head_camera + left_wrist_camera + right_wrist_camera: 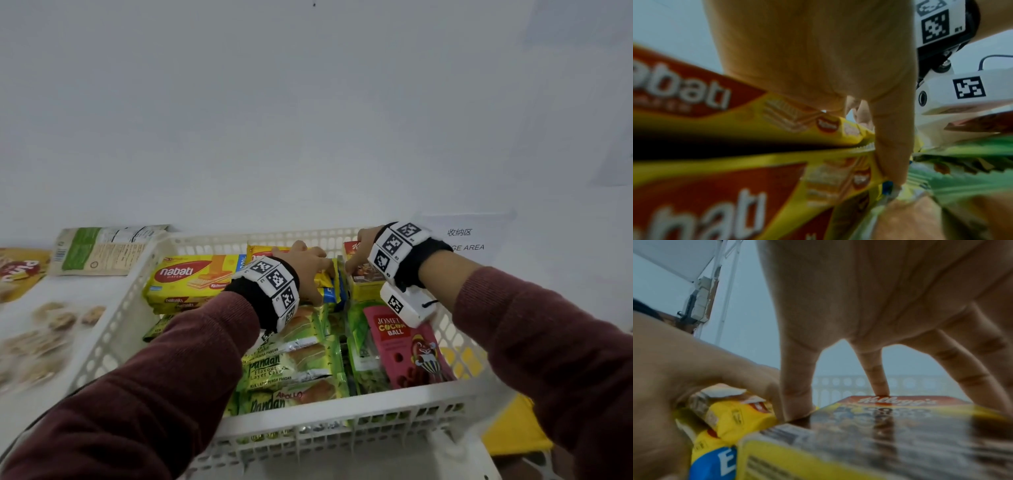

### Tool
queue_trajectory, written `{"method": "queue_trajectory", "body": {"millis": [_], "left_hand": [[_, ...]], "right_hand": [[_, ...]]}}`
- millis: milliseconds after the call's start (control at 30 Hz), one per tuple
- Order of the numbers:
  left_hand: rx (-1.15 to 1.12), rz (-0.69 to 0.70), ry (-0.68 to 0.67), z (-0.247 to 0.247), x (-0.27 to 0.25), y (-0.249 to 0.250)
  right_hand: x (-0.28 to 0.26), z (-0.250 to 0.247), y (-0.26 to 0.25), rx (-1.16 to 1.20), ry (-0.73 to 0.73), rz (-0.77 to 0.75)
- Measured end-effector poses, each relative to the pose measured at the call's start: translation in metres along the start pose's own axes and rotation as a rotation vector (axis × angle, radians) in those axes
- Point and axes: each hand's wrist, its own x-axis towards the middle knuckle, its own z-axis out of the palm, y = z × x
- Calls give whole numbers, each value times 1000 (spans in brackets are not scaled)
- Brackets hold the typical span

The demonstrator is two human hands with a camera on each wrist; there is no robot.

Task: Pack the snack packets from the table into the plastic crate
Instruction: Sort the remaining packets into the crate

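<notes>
Snack packets fill most of the crate (205, 240), so the packing looks well along: two yellow wafer packs (191, 277) lie stacked at its far left, green cake packs (291, 363) run down the middle, a pink cocoa pack (407, 349) and a green bag sit at the right, and a cereal box (363, 284) stands in the far right corner. Between the wafers and the box, a yellow-and-blue packet (330, 284) is being wedged on edge into the gap. The left hand (308, 270) grips this packet, fingers curled over its top; the left wrist view shows a finger running down beside the wafer packs, and the right wrist view shows the fingers pinching the crumpled yellow wrapper. The right hand (363, 246) rests on the cereal box with fingers spread and fairly straight, tips pressing its top face, seemingly to steady or shift it and make room. Work remains: on the bench (85, 291) left of the crate a green-and-white packet (102, 250), a yellow bag (20, 270) and a pale bag printed with nuts (51, 339) lie unpacked, and free space inside looks scarce
</notes>
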Motion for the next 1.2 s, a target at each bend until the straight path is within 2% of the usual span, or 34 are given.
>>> {"method": "queue_trajectory", "body": {"millis": [200,367,467,600,733,967,1100,1133,1200], "left_hand": [[-59,21,71,7,4,9],[-176,42,144,9,2,7],[-164,-23,175,7,-1,-1],[-150,-55,107,10,1,0],[-89,-98,50,12,3,8],[-98,-108,62,14,2,2],[-173,-112,130,-13,-23,-20],[-168,-134,110,-22,-31,-30],[-80,-235,-34,-23,-45,-60]], "right_hand": [[22,5,5,33,71,23],[17,-1,6,-16,22,25],[20,-2,12,-15,61,13],[13,-3,14,-45,17,-22],[11,-2,9,-90,40,-35],[9,-1,7,-210,52,-58],[11,-4,5,-190,27,-23],[12,-3,4,-174,9,-10],[13,-3,5,-195,-3,-5]]}}
